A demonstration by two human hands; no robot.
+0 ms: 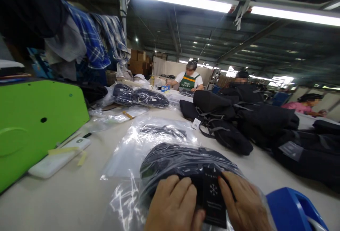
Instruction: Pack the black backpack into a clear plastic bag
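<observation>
A black fabric bag (183,158) lies at the front of the table, partly inside a clear plastic bag (148,176). A black hang tag (213,197) with a white snowflake print lies on its near side. My left hand (174,201) is closed, with curled fingers gripping the black bag left of the tag. My right hand (245,199) is closed on the black bag's right side, its thumb against the tag's edge. Plastic film shows around the right wrist. What lies under both palms is hidden.
Flat clear plastic bags (127,146) lie beyond the bag. Packed dark bags (150,97) are at the back left; loose black bags (225,131) are piled right. A blue tape dispenser (289,208), white phone-like device (60,156) and green panel (39,124) flank me. A co-worker (190,77) works opposite.
</observation>
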